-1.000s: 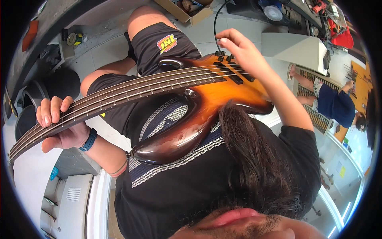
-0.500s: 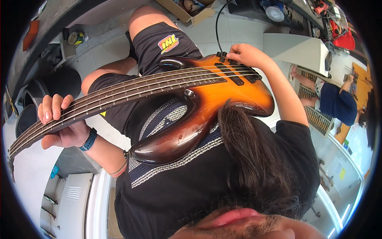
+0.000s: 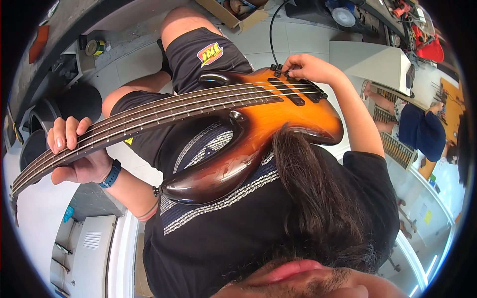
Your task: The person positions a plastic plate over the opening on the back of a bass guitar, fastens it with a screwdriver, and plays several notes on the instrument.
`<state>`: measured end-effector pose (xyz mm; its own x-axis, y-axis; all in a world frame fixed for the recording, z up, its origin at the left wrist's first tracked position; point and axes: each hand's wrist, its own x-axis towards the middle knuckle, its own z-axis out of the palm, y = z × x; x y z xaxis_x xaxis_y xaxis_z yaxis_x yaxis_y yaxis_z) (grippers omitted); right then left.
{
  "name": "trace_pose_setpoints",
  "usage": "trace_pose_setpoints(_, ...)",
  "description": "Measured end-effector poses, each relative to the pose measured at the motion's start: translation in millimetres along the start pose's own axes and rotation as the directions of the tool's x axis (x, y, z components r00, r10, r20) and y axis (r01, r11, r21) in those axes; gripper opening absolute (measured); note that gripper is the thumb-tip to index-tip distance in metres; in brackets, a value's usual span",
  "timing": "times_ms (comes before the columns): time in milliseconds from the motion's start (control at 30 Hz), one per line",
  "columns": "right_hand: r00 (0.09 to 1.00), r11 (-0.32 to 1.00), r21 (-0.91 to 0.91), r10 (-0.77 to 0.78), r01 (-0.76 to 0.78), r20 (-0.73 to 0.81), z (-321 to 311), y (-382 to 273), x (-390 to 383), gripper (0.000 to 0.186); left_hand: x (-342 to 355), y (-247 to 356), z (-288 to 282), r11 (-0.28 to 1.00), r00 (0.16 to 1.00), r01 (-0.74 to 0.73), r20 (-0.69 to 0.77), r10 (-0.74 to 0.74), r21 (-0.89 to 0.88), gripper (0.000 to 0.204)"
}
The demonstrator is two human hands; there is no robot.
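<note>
A sunburst electric bass guitar [image 3: 268, 111] lies across my lap and chest, its dark neck [image 3: 164, 111] running out to the left. My left hand [image 3: 82, 155] is wrapped round the neck far from the body, fingertips over the strings and thumb along the near side. At the body's far edge my right hand [image 3: 310, 68] has its fingers curled and closed at a black control knob [image 3: 286, 74], mostly covered by the fingertips. More black knobs [image 3: 275, 68] sit just left of them. Below that hand are two black pickups [image 3: 293, 98] and the bridge [image 3: 322, 95].
A black cable [image 3: 271, 37] runs up from near the knobs. A cardboard box [image 3: 236, 15] stands on the floor beyond my knees. Black bins [image 3: 49, 114] are at left, a grey cabinet [image 3: 370, 62] at right. Another person in a navy shirt [image 3: 421, 128] stands farther right.
My right hand has shifted slightly, its fingers now more curled at the knob. The other person's arm and body have moved a little. My left hand stays put.
</note>
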<state>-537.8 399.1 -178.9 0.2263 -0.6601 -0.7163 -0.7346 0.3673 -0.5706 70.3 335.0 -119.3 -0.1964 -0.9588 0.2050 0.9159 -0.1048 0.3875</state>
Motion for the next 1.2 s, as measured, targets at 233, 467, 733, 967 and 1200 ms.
trace_pose_setpoints(233,0.979,0.858,-0.478,0.2,-0.19,-0.03,12,-21,15,0.062,3,-2,1,1.0,1.0,0.005,-0.007,-0.005,-0.004,0.059)
trace_pose_setpoints(467,0.968,0.865,-0.449,0.249,-0.226,-0.007,6,-23,10,0.056,1,0,1,1.0,1.0,0.002,0.001,-0.002,0.015,0.059)
trace_pose_setpoints(733,0.994,0.994,-0.102,0.039,-0.028,0.1,-4,-11,0,0.025,0,-1,-2,1.0,1.0,-0.004,-0.012,0.004,0.013,0.059)
trace_pose_setpoints(967,0.99,0.986,-0.115,0.129,-0.121,0.065,-4,-26,2,0.023,-1,0,-2,1.0,1.0,-0.003,0.008,0.003,0.014,0.059)
trace_pose_setpoints(1200,0.984,0.936,-0.308,0.179,-0.168,0.008,-2,-27,4,0.037,-2,1,-3,1.0,1.0,0.002,0.004,-0.002,0.01,0.06)
